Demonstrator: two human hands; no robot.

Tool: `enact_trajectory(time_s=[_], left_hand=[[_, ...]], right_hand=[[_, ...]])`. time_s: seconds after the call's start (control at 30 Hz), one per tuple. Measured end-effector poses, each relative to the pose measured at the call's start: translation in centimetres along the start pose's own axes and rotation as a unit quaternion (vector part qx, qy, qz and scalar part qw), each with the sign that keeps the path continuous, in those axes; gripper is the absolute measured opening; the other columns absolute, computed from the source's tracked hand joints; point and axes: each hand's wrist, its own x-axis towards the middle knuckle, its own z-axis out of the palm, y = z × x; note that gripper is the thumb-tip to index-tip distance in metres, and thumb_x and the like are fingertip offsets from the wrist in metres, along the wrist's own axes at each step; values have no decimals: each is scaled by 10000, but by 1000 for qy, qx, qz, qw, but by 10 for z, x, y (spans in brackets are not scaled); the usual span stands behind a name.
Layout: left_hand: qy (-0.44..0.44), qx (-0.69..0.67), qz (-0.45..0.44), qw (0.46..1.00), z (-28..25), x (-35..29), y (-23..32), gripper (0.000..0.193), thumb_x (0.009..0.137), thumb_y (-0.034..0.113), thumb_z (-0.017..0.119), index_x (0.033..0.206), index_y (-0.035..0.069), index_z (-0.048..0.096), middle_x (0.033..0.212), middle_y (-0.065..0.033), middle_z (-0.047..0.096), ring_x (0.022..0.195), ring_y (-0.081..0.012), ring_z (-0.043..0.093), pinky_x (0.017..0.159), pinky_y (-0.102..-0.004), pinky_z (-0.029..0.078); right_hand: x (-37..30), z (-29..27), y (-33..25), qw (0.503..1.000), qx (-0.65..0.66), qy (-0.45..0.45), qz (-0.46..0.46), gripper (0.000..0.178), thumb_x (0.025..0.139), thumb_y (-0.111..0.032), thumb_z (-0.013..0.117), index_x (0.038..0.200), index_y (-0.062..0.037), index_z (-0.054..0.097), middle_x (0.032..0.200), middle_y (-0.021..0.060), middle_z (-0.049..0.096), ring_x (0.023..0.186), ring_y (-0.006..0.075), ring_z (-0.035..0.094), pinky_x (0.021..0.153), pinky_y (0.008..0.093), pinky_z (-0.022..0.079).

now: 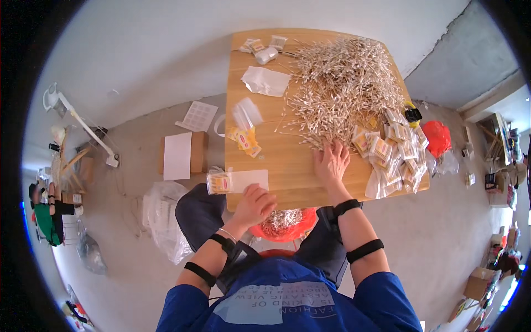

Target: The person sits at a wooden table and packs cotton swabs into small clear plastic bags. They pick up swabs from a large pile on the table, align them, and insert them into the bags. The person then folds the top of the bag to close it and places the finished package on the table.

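My right hand [332, 161] lies at the near edge of a big heap of loose cotton swabs [345, 77], fingers stretched out and slightly apart, their tips among the swabs. My left hand [255, 203] is at the table's front edge with its fingers curled in. It is next to a white paper sheet [249, 180]; whether it pinches anything is hidden. Against that sheet's left end lies a clear packet of swabs with a yellow label [219, 183]. To the right of my right hand, filled swab packets [390, 146] are piled up.
On the wooden table [298, 177] lie yellow label cards [244, 140], clear plastic sleeves [246, 113] and white paper [266, 81]. A red bag of swabs [283, 224] sits between my knees. A cardboard box [199, 152] stands left of the table, a red bag [437, 138] right of it.
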Motion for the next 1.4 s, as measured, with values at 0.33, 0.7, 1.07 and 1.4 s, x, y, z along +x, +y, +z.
enact_trajectory(time_s=[0.33, 0.7, 1.07, 1.4], left_hand=[[14, 50, -103, 993, -3, 9, 6, 417, 801, 165, 690, 1181, 37, 576, 1163, -118, 556, 1103, -325, 538, 969, -446, 443], [35, 62, -123, 990, -2, 12, 7, 388, 790, 157, 669, 1150, 38, 589, 1199, -140, 537, 1142, -339, 519, 988, -453, 440], [49, 47, -132, 989, 4, 7, 2, 438, 782, 172, 678, 1183, 36, 568, 1211, -148, 531, 1161, -353, 506, 1003, -466, 420], [14, 48, -144, 988, 3, 5, 0, 547, 784, 178, 701, 1278, 39, 513, 1284, -151, 486, 1204, -358, 477, 1049, -461, 393]], right_hand=[[-81, -15, -58, 986, 95, -75, -115, 534, 844, -237, 621, 1356, -126, 520, 1354, 153, 447, 1255, 391, 391, 1106, 550, 238], [-56, -3, -14, 986, 47, -65, -144, 458, 864, -141, 592, 1321, -117, 566, 1498, 134, 399, 1390, 398, 311, 1153, 566, 176], [-75, -18, -50, 981, 90, -52, -162, 394, 816, -165, 658, 1205, -114, 619, 1255, 86, 531, 1210, 351, 415, 1083, 534, 273], [-103, -12, -63, 960, 131, -66, -239, 418, 669, -68, 656, 1056, -217, 710, 1211, 51, 546, 1197, 330, 452, 1088, 533, 306]])
